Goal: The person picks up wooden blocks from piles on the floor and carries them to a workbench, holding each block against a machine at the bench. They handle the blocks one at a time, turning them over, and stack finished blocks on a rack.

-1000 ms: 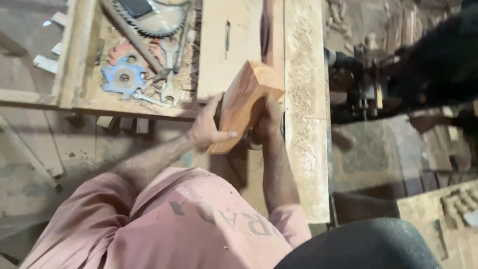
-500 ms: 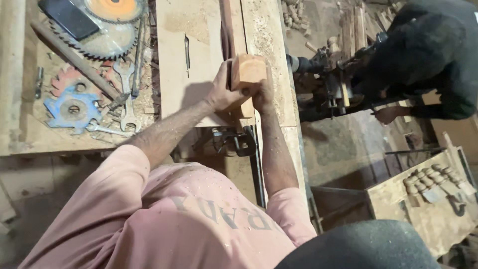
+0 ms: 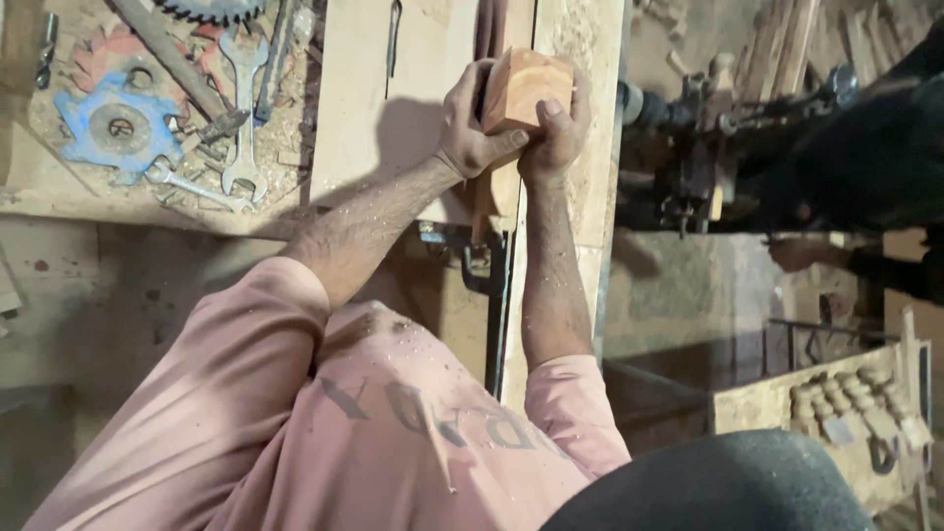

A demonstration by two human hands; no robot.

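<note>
A reddish wooden block (image 3: 523,87) stands on end on the pale saw table (image 3: 359,118), against the long wooden fence strip. My left hand (image 3: 470,123) grips its left side, thumb across the near face. My right hand (image 3: 557,133) clasps its right side, fingers curled over the near edge. Both forearms reach up from my pink shirt. The lower part of the block is hidden behind my hands.
Left of the table lies a dusty tray with a blue toothed cutter (image 3: 116,123), spanners (image 3: 241,108), a flat bar and a circular saw blade (image 3: 211,10). A dark machine (image 3: 708,138) stands to the right with another person's hand (image 3: 801,254) near it. Turned wooden pieces (image 3: 836,393) fill a crate at lower right.
Both hands have pushed the block farther away along the table, from near its front edge to its middle. The view has tilted so the tool tray sits higher.
</note>
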